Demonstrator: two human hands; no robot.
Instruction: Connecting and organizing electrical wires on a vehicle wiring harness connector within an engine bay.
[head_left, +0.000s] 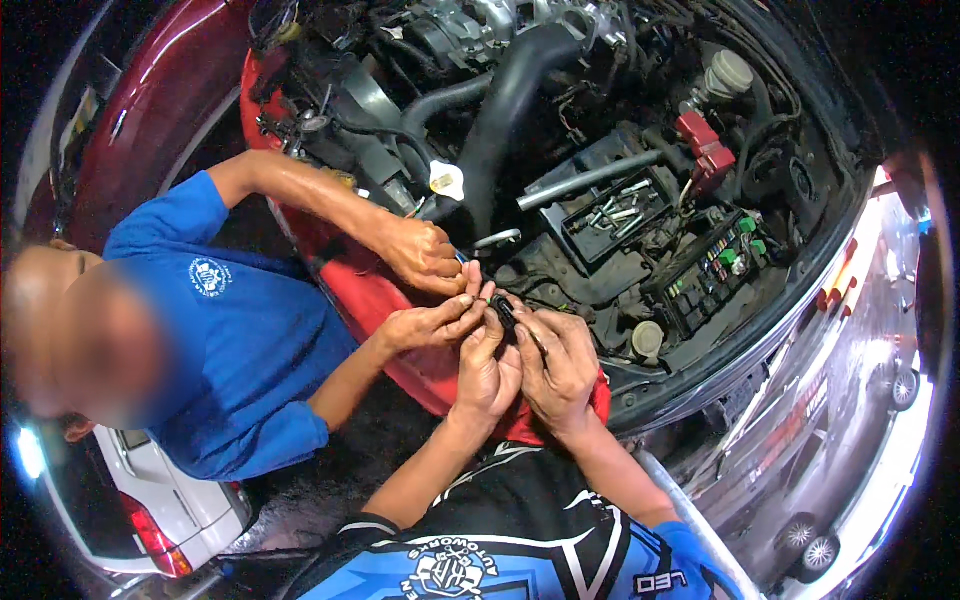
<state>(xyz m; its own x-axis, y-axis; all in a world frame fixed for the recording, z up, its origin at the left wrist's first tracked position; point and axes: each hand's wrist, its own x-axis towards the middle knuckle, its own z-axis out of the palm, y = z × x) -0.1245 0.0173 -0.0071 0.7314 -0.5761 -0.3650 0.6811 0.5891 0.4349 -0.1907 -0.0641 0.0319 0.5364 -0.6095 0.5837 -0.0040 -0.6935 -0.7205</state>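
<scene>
Above the front edge of the engine bay, a small black part that looks like an electrical connector is pinched between both my hands. My left hand grips it from the left with thumb and fingers, and my right hand closes on its right side. A co-worker's two hands reach in from the left. The lower one nearly meets my left fingertips; whether it touches the part is hidden. The co-worker's upper fist is closed just beyond, on something I cannot make out.
The red bumper edge runs under our hands. Beyond lie a thick black hose, a white-topped cap, a tray of loose bolts, an uncovered fuse box and a red terminal cover. The co-worker in blue leans in at left.
</scene>
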